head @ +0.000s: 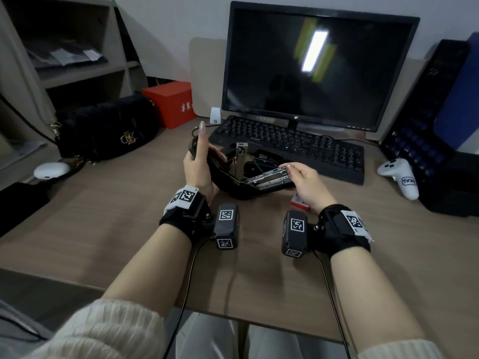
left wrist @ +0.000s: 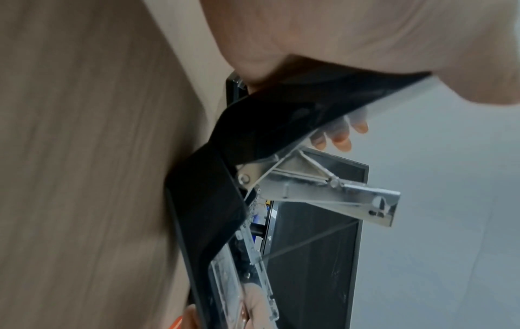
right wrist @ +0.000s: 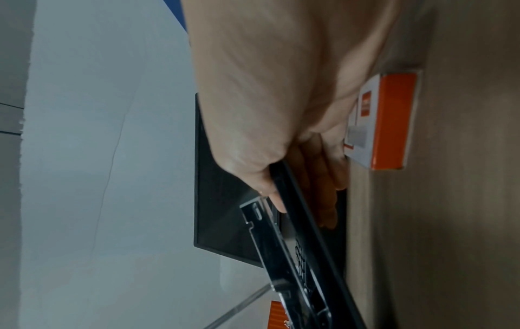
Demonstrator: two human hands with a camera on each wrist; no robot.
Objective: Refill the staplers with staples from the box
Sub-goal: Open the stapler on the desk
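Note:
A black stapler [head: 242,186] is held swung open above the desk in the head view. My left hand [head: 199,164] grips its raised top cover, forefinger pointing straight up. A metal pusher arm [left wrist: 351,195] sticks out from the hinge. My right hand [head: 304,181] pinches the front end of the base and the open metal staple channel [head: 269,177]; thumb on top, fingers underneath [right wrist: 326,200]. I cannot tell whether staples lie in the channel. An orange and white staple box [right wrist: 391,120] lies on the desk just under my right wrist, also partly visible as the staple box [head: 298,202].
A black keyboard [head: 311,151] and a dark monitor [head: 316,66] stand right behind the stapler. A black handbag [head: 106,128] and a red box [head: 171,102] sit at the left. A white controller [head: 399,177] lies at the right.

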